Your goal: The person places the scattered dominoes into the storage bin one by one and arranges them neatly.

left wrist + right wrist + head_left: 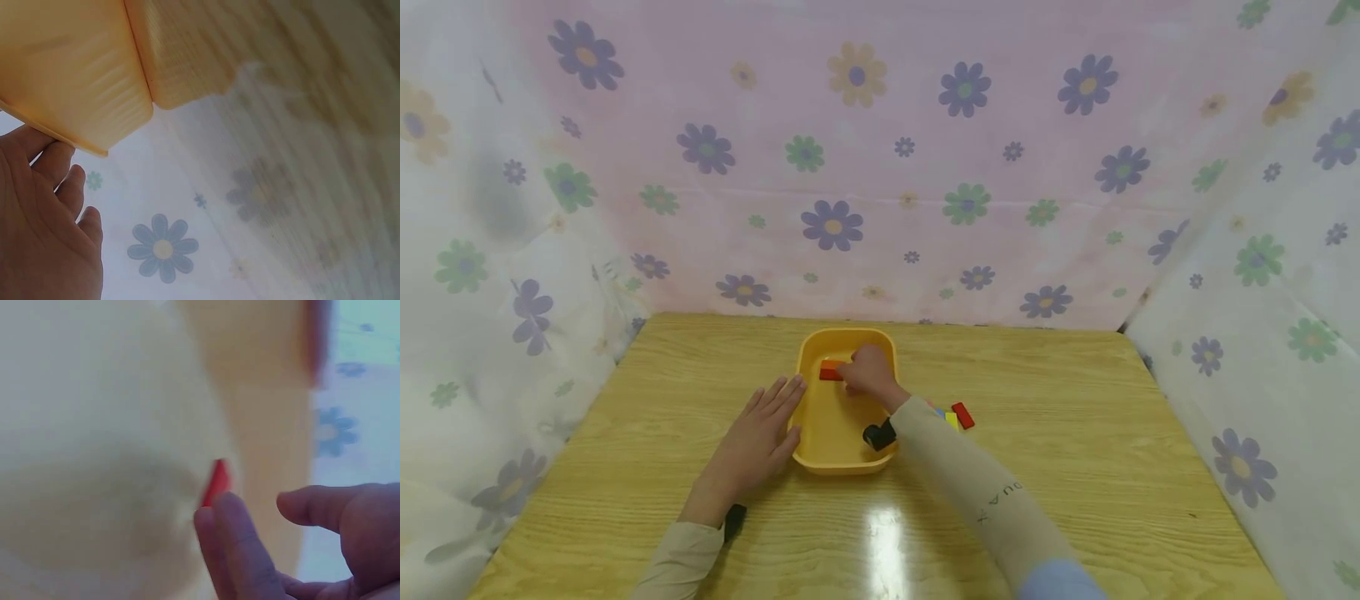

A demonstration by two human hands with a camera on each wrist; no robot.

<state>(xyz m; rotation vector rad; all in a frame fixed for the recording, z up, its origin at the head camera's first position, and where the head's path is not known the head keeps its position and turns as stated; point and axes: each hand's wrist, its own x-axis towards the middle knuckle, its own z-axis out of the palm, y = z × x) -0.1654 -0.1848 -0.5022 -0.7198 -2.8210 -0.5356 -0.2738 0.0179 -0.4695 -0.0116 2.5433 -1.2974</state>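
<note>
- Tabletop (1075,433), pale wood-grain: your working surface.
- Tray (846,468), yellow, rounded-rectangular, apparently plastic: best steadied at its edge.
- Left hand (752,442): your fingers straight against the tray's left rim; press lightly, avoid tipping.
- Right hand (871,372): over the tray, thumb apart from fingers.
- Block (831,371), red, oblong: in the tray's far half, by your right fingertips; contact too blurred to confirm; nudge gently.

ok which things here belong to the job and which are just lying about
In the job:
yellow tray, left hand at its rim
red block inside, right hand at it

Lying about, possibly also for the job:
red piece, yellow piece, blue piece beside the tray
</note>
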